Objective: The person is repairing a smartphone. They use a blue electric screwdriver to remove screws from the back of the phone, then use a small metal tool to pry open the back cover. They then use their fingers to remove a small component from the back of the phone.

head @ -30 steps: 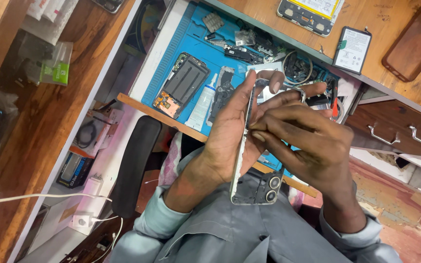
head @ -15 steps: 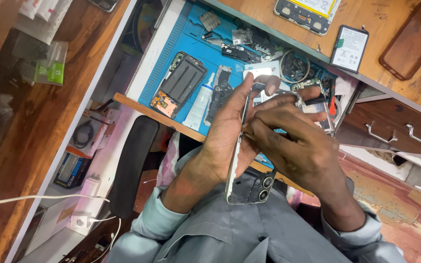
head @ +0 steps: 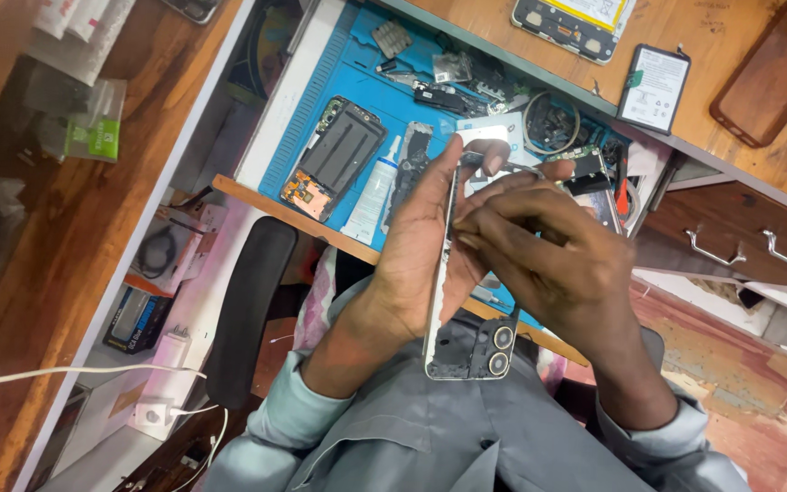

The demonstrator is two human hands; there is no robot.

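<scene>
The left hand [head: 421,255] grips a phone frame [head: 462,342] edge-on above the person's lap, its fingers clamped around the long side, camera rings at the near end. The right hand [head: 548,264] lies against the frame's upper part, fingers pinched together on its inner face; what they pinch is too small to tell. Beyond the frame lies the blue mat [head: 339,68] on the bench [head: 749,146], with an opened phone body [head: 334,155] and a white tube [head: 375,191].
</scene>
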